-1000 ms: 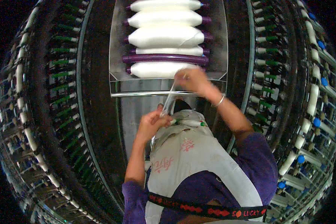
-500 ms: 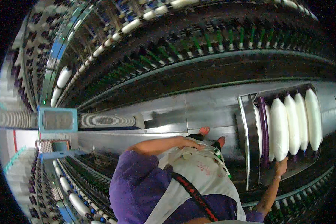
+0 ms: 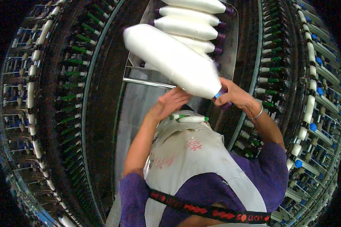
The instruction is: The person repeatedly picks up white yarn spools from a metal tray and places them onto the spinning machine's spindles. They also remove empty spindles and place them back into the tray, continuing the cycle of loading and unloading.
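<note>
A large white roving bobbin [image 3: 174, 60] slants across the upper middle, held up in front of a metal cart. My right hand [image 3: 231, 94] is closed round the purple tube end at its lower right. My left hand [image 3: 174, 100] is by the bobbin's lower side with its fingers stretched out; the fingertips reach its edge, and whether they bear weight I cannot tell. Behind it, several more white roving bobbins [image 3: 185, 28] with purple ends lie side by side in the cart [image 3: 234, 41]. Small green-and-white bobbins [image 3: 193, 119] stick out at the top of my apron's pocket.
A shiny cart rail [image 3: 149, 82] crosses just beyond my left hand. Spinning frames with rows of green-and-white bobbins [image 3: 77, 62] run along the left, and a similar row [image 3: 267, 80] runs along the right. Grey floor [image 3: 134, 113] shows between them.
The view has turned to face the cart. My right hand, earlier at a bobbin's end in the cart, now has a bobbin lifted. My left hand has moved from my waist to the bobbin.
</note>
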`<action>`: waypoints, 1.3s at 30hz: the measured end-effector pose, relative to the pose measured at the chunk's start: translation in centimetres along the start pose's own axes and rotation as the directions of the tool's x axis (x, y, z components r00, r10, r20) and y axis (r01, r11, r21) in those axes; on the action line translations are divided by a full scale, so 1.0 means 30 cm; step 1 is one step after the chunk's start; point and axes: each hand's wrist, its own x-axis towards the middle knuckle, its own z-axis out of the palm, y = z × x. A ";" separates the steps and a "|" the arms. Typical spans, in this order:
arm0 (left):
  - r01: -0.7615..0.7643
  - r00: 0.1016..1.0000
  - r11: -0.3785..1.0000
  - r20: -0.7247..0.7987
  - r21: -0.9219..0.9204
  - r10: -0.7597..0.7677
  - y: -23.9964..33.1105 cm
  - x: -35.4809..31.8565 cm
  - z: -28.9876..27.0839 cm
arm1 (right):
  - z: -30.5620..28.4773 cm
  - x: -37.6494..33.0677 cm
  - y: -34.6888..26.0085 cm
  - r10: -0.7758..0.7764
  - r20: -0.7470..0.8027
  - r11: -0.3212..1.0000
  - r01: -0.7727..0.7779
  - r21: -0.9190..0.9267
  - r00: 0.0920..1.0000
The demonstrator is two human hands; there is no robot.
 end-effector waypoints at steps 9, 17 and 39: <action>-0.494 0.863 0.868 -0.145 -0.044 0.484 0.190 0.003 0.178 | 0.370 -0.003 0.043 -0.200 0.742 0.640 -0.487 0.594 0.640; -0.748 0.640 0.607 -0.050 -0.267 0.766 0.261 -0.272 0.272 | 0.466 0.111 -0.012 -0.232 0.495 0.969 0.156 0.190 0.838; -0.904 0.367 0.372 -0.065 0.210 0.928 0.248 -0.582 0.331 | 0.586 0.115 -0.155 -0.037 0.827 0.796 0.517 -0.315 0.561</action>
